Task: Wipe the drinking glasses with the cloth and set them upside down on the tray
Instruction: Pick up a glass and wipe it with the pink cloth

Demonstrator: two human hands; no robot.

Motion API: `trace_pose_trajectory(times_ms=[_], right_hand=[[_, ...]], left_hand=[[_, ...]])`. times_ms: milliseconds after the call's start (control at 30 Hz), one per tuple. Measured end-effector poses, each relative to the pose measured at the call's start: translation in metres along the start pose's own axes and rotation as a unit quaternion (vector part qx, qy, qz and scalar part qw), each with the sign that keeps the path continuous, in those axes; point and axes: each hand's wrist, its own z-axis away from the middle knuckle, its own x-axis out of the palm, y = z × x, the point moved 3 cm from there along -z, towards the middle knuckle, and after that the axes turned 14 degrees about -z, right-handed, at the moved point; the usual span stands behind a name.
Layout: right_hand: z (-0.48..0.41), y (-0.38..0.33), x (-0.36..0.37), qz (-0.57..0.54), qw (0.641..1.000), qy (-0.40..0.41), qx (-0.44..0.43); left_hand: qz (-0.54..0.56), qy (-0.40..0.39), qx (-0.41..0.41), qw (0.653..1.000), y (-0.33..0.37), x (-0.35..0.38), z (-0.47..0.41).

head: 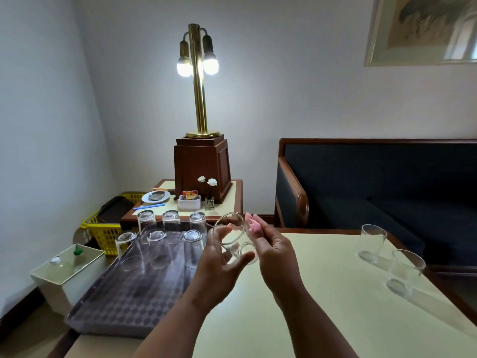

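while the left hand (219,257) grips the tilted glass (230,235) over the table (322,293) beside the tray (124,306) and the right hand (273,251) pinches the cloth (251,224) at its rim, a loose hold could drop it.

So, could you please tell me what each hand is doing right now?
Left hand: holds the drinking glass, fingers curled round it.
Right hand: pinches the pink cloth beside the glass.

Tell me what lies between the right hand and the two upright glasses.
Only bare table from the right hand to those glasses, in the head view.
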Motion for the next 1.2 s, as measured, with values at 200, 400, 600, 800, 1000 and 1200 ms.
trace_pose_trajectory(times_ms=[200, 400, 600, 800, 1000, 1200], right_hand=[[-0.004, -0.010, 0.009, -0.027, 0.998, -0.042, -0.049], [-0.012, 0.001, 0.000, -0.017, 1.000, -0.020, -0.004], [-0.008, -0.007, 0.002, -0.014, 0.997, -0.056, -0.050], [-0.016, 0.005, -0.005, 0.021, 1.000, 0.015, -0.005], [-0.008, -0.008, 0.002, -0.011, 0.998, -0.030, -0.045], [-0.011, -0.004, -0.012, 0.024, 0.999, 0.033, -0.014]], left_hand=[[-0.081, -0.039, 0.039, 0.995, -0.012, 0.004, 0.001], [-0.042, 0.017, 0.047, 0.998, -0.011, 0.000, -0.010], [-0.049, 0.016, 0.070, 0.996, -0.012, -0.003, -0.017], [-0.014, 0.007, 0.073, 0.997, -0.008, 0.002, -0.016], [-0.090, 0.033, 0.094, 0.991, -0.009, 0.006, -0.015], [-0.041, 0.057, 0.090, 0.993, -0.002, 0.002, -0.015]])
